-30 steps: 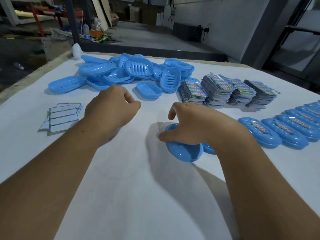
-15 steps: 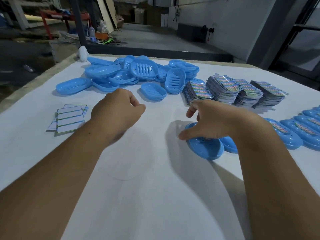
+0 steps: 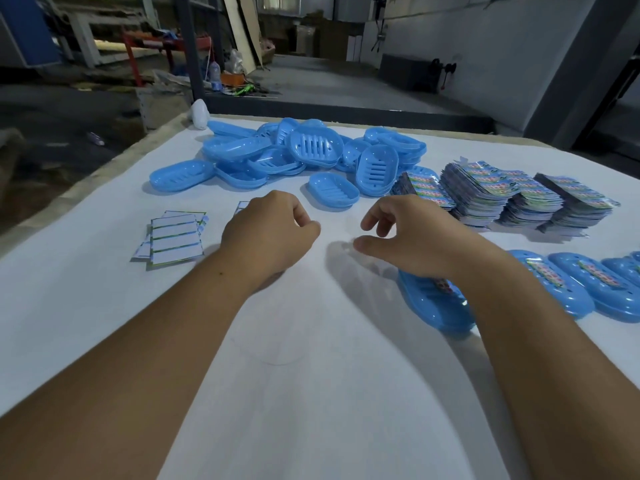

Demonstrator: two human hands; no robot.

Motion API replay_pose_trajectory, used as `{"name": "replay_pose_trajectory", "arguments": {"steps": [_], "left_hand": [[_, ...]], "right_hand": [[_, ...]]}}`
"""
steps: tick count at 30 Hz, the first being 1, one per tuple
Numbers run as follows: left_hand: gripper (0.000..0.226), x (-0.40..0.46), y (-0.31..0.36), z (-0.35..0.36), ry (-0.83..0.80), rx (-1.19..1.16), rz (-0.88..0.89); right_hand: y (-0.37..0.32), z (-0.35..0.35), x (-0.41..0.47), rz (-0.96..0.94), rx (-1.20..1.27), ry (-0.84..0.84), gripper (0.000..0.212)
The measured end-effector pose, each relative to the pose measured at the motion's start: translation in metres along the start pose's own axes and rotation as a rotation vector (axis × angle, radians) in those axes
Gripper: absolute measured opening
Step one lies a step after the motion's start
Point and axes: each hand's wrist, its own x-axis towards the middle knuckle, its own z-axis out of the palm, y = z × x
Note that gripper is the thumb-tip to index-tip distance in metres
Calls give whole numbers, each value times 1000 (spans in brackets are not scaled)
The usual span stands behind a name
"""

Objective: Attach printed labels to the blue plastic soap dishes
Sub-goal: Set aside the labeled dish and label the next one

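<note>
Table: a white sheet covers the table (image 3: 311, 393); both forearms reach over it from the near edge.
Labelled dish, nearest: one blue dish (image 3: 438, 308) lies under the right wrist, a label already on it; the wrist hides part of it.
Finished row: more labelled dishes (image 3: 568, 289) lie side by side to the right of it, long axes running away from the person and a little left.
Right hand: the right hand (image 3: 412, 240) hovers above the sheet, fingers loosely spread and bent, thumb pointing left; it holds nothing.
Left hand: the left hand (image 3: 270, 233) has its fingers curled inward; whether something small is pinched inside, I cannot tell.
White strips: a small stack of white strips (image 3: 176, 237) lies left of the left hand, and another piece shows just behind that hand.
Next dish: a single unlabelled dish (image 3: 334, 190) lies open side up, just beyond the gap between the two hands, its long axis running left to right and slightly toward the near right.
Which hand is nearer: both are close to it; I judge the right hand a little better placed, since its open fingers already point that way.
Label stacks: piles of printed labels (image 3: 485, 192) stand beyond the right hand, right of the single dish.
Dish heap: the unlabelled heap (image 3: 311, 150) is farthest, near the back edge.
</note>
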Motion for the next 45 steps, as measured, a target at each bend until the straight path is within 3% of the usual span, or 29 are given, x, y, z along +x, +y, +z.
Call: {"name": "replay_pose_trajectory", "arguments": {"steps": [8, 16, 25, 28, 31, 34, 36, 41, 43, 45], "left_hand": [[12, 2, 6, 7, 49, -12, 86], [43, 36, 36, 23, -25, 187, 241], [18, 45, 40, 37, 115, 176, 202], [16, 42, 39, 33, 149, 66, 188], [16, 36, 38, 21, 182, -118, 194], [18, 27, 36, 4, 124, -485, 162], [18, 16, 33, -5, 15, -780, 40], [17, -4, 19, -11, -186, -1251, -263], [19, -6, 15, -13, -190, -1232, -331], [25, -6, 9, -15, -104, -859, -274]], "right_hand": [[4, 11, 12, 6, 64, 98, 10], [10, 15, 14, -6, 103, 96, 8], [10, 15, 14, -28, 120, 107, 8], [9, 13, 14, -11, 120, 140, 10], [11, 12, 16, 0, 113, 185, 29], [11, 13, 17, -25, 123, 234, 61], [8, 13, 17, -61, 151, 239, 75], [2, 14, 16, -150, 210, 197, 67], [3, 15, 16, -142, 199, 151, 63], [5, 17, 16, -120, 171, 99, 64]]}}
